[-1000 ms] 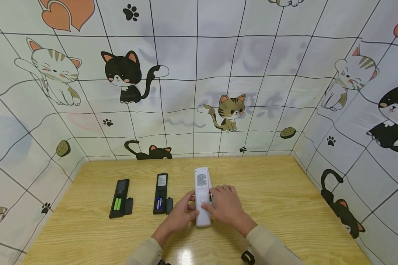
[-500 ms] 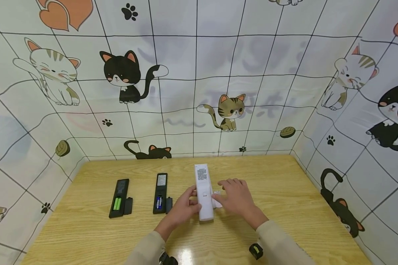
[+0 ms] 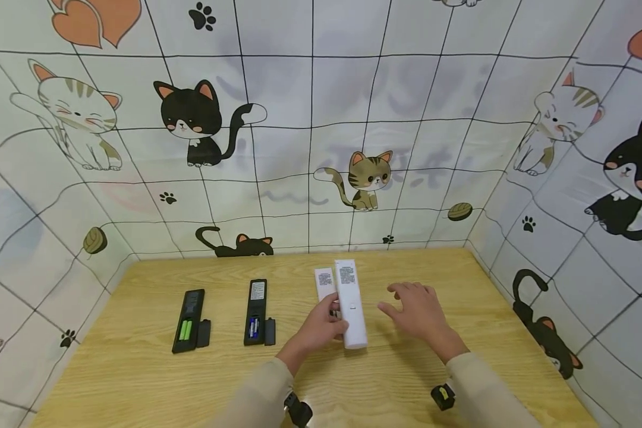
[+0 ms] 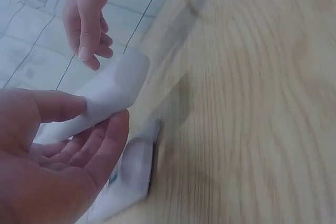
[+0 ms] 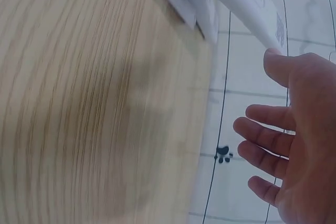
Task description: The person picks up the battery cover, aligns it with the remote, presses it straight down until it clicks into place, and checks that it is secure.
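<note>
My left hand (image 3: 321,326) grips a white remote control (image 3: 352,306) by its side, above the table, with its printed label and battery cover facing up. The left wrist view shows the thumb on one side of this remote (image 4: 113,90) and the fingers curled under it. A second white remote (image 3: 324,282) lies on the table beneath, partly hidden by my left hand. My right hand (image 3: 419,312) is apart from the held remote, over the table to its right, fingers loosely bent and holding nothing. In the right wrist view its fingers (image 5: 268,137) are spread.
On the wooden table (image 3: 433,267), a black remote (image 3: 188,321) at left shows green batteries, its cover (image 3: 204,333) beside it. Another black remote (image 3: 255,312) has blue batteries and a cover (image 3: 270,331) alongside. Cat-patterned cloth (image 3: 278,148) stands behind and at the sides.
My left hand has lifted the white remote and carried it right, uncovering the second white remote on the table. My right hand has let go and moved away to the right.
</note>
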Motion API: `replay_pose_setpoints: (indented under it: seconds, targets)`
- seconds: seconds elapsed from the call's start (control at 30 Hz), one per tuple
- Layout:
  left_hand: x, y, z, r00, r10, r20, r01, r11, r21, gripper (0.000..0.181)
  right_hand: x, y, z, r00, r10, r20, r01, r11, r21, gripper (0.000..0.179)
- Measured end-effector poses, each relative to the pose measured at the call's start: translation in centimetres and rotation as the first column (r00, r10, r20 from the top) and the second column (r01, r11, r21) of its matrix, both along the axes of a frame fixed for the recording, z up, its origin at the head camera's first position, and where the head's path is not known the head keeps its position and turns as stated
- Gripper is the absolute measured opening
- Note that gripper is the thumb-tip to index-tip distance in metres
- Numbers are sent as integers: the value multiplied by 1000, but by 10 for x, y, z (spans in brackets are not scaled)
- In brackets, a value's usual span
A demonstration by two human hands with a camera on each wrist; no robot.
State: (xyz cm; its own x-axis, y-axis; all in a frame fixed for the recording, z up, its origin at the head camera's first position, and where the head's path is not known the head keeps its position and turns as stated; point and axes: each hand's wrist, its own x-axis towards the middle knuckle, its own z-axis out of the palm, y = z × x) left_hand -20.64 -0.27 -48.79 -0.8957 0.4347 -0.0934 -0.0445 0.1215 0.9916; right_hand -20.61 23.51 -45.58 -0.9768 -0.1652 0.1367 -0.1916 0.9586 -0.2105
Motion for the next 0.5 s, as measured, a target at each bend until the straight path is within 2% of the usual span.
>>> replay_pose_setpoints:
  seconds: [0.27, 0.5]
  targets:
    - [-7, 47, 0, 996, 16, 83, -17, 1000, 10, 63, 5, 32, 5, 999, -45, 13, 45, 998, 48, 50]
    - [-10, 73, -5, 995, 46, 94, -46, 999, 3, 61, 11, 46, 10, 998, -56, 6, 56, 996, 70, 48]
